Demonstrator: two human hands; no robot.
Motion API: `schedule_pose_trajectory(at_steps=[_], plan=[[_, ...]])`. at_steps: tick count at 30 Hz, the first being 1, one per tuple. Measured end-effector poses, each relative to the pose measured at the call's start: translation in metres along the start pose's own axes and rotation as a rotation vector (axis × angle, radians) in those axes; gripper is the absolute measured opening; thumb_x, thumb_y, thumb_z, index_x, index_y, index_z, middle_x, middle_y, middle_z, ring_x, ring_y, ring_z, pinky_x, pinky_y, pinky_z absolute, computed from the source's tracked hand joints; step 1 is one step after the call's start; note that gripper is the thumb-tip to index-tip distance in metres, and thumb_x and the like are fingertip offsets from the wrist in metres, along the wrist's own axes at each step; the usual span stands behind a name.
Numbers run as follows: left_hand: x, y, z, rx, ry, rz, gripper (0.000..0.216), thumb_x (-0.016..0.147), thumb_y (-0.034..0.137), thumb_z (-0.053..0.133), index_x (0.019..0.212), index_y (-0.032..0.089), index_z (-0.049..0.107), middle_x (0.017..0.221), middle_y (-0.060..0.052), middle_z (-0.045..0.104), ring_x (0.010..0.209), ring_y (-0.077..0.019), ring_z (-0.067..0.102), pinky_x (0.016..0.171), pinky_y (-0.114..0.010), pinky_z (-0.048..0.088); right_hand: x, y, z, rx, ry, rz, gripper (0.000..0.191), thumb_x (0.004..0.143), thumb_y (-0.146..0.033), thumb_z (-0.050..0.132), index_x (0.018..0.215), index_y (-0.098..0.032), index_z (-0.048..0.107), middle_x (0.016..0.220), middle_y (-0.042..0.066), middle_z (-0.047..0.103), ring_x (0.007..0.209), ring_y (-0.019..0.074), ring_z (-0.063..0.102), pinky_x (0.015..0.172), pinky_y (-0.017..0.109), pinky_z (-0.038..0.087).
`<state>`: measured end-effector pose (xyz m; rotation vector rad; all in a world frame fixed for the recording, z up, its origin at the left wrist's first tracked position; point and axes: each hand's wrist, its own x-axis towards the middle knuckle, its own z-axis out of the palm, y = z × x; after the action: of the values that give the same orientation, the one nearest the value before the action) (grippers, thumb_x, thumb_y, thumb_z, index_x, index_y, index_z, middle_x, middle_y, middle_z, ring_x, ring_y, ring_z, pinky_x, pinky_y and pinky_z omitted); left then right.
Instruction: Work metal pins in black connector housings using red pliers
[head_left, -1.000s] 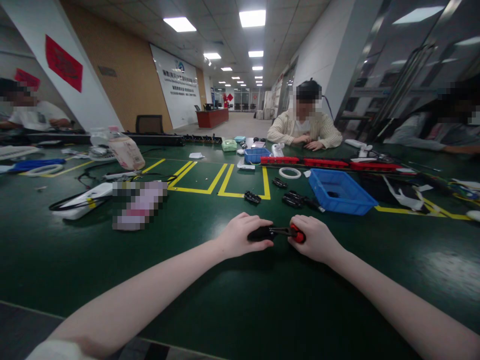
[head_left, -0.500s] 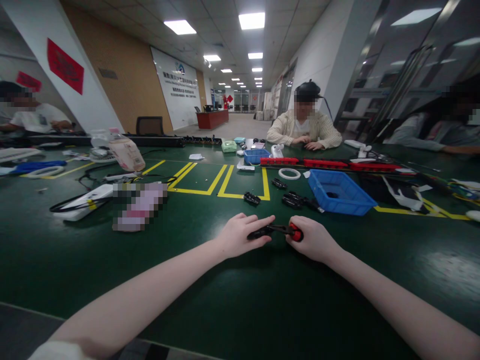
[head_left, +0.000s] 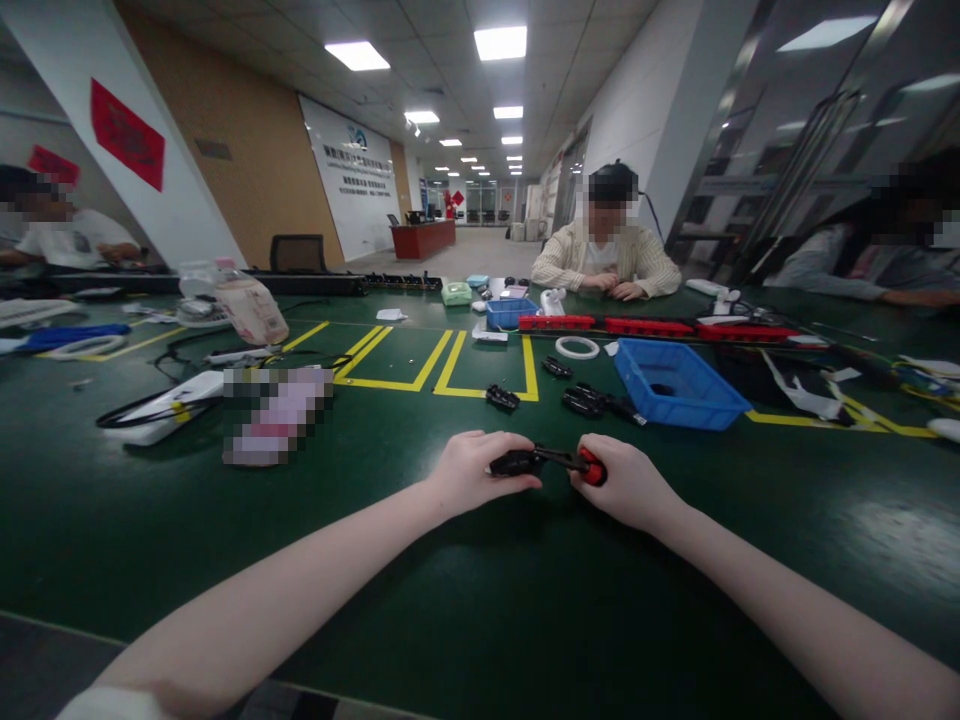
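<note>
Low over the green table, my left hand is closed on a small black part, held between the thumb and fingers. My right hand is wrapped round the red handles of a pair of pliers. The dark jaws of the pliers point left and meet the black part; their tips are too small to make out. Farther off on the table lie similar black parts: one by the yellow tape, another behind it, and a cluster beside the blue bin.
A white tape ring and a row of red strips lie toward the back. At the left are a bottle, a white power strip with a cable, and a purple phone-like object. A person sits opposite.
My left fingers, with the index stretched out before, have curled in round the black part, which shows more plainly. The right hand and pliers have hardly moved. The view has shifted slightly.
</note>
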<state>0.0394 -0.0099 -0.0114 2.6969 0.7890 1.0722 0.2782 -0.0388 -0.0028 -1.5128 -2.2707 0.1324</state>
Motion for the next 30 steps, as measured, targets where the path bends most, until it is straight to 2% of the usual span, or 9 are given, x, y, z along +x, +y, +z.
schedule_pose_trajectory(at_steps=[7, 16, 23, 30], plan=[[0.0008, 0.0001, 0.0010, -0.171, 0.122, 0.097, 0.026, 0.080, 0.037, 0.071, 0.095, 0.015, 0.066, 0.104, -0.010, 0.073, 0.093, -0.0197, 0.071, 0.080, -0.031, 0.058, -0.0002, -0.0012, -0.0005, 0.004, -0.009, -0.001, 0.012, 0.075, -0.026, 0.052, 0.069, -0.023, 0.042, 0.071, 0.002, 0.055, 0.066, 0.0174, 0.052, 0.059, 0.029, 0.041], [0.0012, 0.0050, -0.0018, -0.270, 0.086, -0.022, 0.030, 0.077, 0.031, 0.074, 0.101, 0.017, 0.064, 0.108, -0.008, 0.072, 0.095, -0.0183, 0.070, 0.086, -0.032, 0.057, -0.0002, -0.0003, -0.0001, 0.006, -0.010, 0.003, 0.014, 0.076, -0.027, 0.053, 0.069, -0.024, 0.042, 0.071, 0.001, 0.056, 0.065, 0.0167, 0.053, 0.058, 0.029, 0.041], [0.0014, 0.0040, -0.0012, -0.260, 0.084, 0.006, 0.021, 0.078, 0.031, 0.072, 0.090, 0.016, 0.065, 0.104, -0.008, 0.073, 0.095, -0.0192, 0.070, 0.084, -0.031, 0.056, 0.0001, 0.0005, 0.0003, -0.002, -0.013, -0.001, 0.014, 0.076, -0.027, 0.053, 0.069, -0.024, 0.041, 0.071, 0.001, 0.055, 0.065, 0.0164, 0.052, 0.059, 0.028, 0.040], [0.0012, 0.0028, -0.0001, -0.267, 0.088, -0.001, 0.027, 0.077, 0.029, 0.074, 0.098, 0.015, 0.063, 0.105, -0.008, 0.072, 0.092, -0.0190, 0.071, 0.082, -0.030, 0.056, -0.0010, 0.0009, 0.0003, 0.002, -0.038, 0.010, 0.013, 0.076, -0.028, 0.054, 0.070, -0.023, 0.043, 0.073, 0.002, 0.057, 0.067, 0.0169, 0.053, 0.060, 0.029, 0.041]])
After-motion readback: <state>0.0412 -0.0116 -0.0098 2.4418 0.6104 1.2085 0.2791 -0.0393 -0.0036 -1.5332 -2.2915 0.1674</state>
